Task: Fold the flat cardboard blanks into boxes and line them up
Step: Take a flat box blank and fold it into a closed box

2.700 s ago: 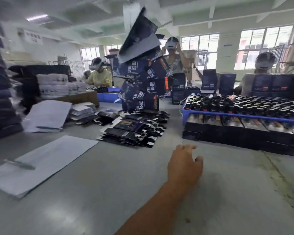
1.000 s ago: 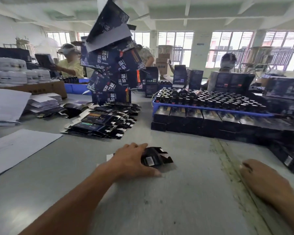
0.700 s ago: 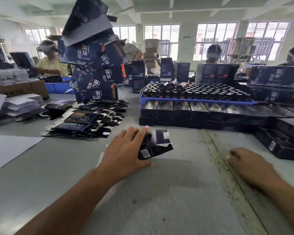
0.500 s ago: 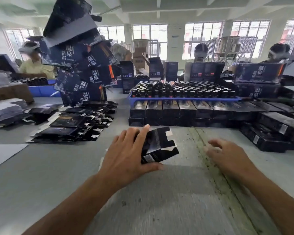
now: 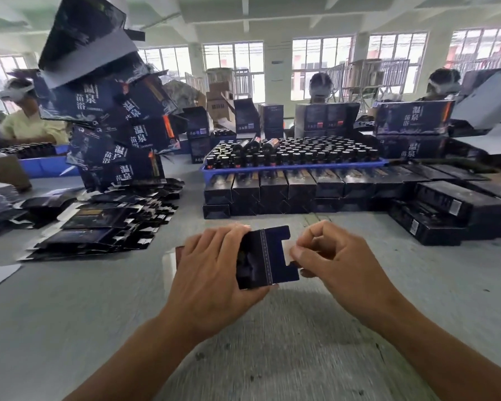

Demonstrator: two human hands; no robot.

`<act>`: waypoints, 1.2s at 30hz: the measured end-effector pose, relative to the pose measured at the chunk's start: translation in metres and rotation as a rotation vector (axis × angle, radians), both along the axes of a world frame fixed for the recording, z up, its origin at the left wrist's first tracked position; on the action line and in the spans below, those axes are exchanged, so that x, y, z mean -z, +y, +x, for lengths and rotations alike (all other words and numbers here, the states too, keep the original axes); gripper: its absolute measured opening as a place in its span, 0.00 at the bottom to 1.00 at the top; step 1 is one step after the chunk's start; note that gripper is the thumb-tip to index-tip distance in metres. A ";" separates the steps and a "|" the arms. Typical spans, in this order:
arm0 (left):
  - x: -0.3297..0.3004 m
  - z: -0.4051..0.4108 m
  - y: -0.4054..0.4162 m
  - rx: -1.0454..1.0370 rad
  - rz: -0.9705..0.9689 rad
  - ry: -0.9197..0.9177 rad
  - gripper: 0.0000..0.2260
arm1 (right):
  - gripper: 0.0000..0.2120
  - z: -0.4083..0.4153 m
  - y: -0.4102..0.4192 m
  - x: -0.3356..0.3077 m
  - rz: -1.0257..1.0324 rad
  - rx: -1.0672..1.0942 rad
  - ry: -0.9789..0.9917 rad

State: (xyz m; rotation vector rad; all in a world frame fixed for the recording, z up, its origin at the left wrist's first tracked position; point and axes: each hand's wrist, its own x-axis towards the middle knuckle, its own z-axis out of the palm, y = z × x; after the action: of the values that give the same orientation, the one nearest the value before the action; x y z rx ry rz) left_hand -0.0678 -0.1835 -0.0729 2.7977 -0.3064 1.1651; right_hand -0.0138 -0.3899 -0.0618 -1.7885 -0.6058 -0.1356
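**Both hands on one blank, folding about to start**

I hold one blank point(image 5: 262, 257) just above the table point(image 5: 70, 314), in front of me at centre. My left hand point(image 5: 211, 273) wraps it from the left side, fingers curled over the top edge, thumb under the bottom edge. My right hand point(image 5: 333, 261) pinches a small tab on the blank's right edge between thumb and forefinger; the other fingers are curled in. So both hands are clamped on the same piece. The blank is dark blue printed card, with notched flaps showing on the right side. Whether it is opened into a tube yet I can't tell; my left hand hides that part.

Handling, my guess: thin card, very light, stiff along the panels but weak at the creases. It should pop open if squeezed at opposite creases. Printed face looks glossy, so probably a bit slippery; grip by edges, not the flat face. Flaps and tabs tear or crumple easily, so pinch near the crease, not at the tip.

The stack of flat blanks point(image 5: 104, 224) lies to the left on the table, well apart from my hands. The row of folded boxes point(image 5: 287, 192) stands ahead, under a blue tray point(image 5: 292, 167) of bottles point(image 5: 298, 154). More boxes lie at right. The next folded box likely goes at the left end of that row.

Other workers sit across the table.
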 end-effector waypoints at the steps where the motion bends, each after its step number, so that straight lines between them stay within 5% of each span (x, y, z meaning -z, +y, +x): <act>1: 0.000 0.000 -0.001 0.001 0.012 0.006 0.37 | 0.04 -0.001 0.000 -0.001 -0.003 -0.022 -0.009; 8: -0.001 -0.002 -0.003 0.101 0.126 -0.049 0.41 | 0.10 -0.007 0.007 0.000 0.012 -0.105 -0.002; 20: -0.006 -0.007 -0.001 0.171 0.186 -0.049 0.28 | 0.19 -0.010 0.005 -0.004 0.038 -0.061 -0.122; 36: -0.003 -0.007 0.000 0.195 0.114 -0.038 0.26 | 0.11 -0.011 0.005 0.000 0.013 0.040 -0.151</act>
State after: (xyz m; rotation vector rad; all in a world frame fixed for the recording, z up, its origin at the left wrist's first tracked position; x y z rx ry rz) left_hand -0.0750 -0.1839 -0.0695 2.7654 -0.6528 1.1910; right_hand -0.0249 -0.3846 -0.0616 -1.7886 -0.6754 -0.3039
